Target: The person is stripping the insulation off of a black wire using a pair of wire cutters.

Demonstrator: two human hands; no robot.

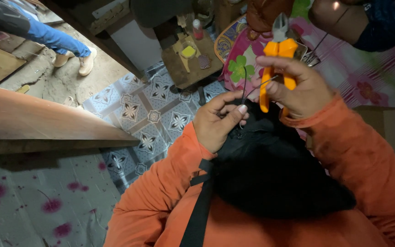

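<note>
Patterned floor tiles (154, 116) with star motifs fill the middle of the view, flanked by a floral cloth (33, 201) at lower left and a pink flowered mat (366, 82) at upper right. One low wooden stool (193, 59) stands beyond, carrying a small bottle (198, 28).

One black bag (270, 169) lies in the person's lap against orange sleeves, with one black strap (200, 206) trailing down. The left hand (218, 121) is pinched on the bag's top edge, thumb and forefinger gripping where one thin dark wire (244, 87) rises. The right hand (293, 84) is clenched round one pair of orange-handled pliers (277, 55), nose pointing up and away, while its fingertips also seem to steady the wire's upper end.

Risks, as I judge them: the wire is fine and springy, so it may slip from the pinch. Juggling pliers and wire in one hand could loosen the grip on either.

Another person's legs in blue trousers (53, 39) stand at upper left; a second bystander's knee (330, 13) shows at upper right.
</note>
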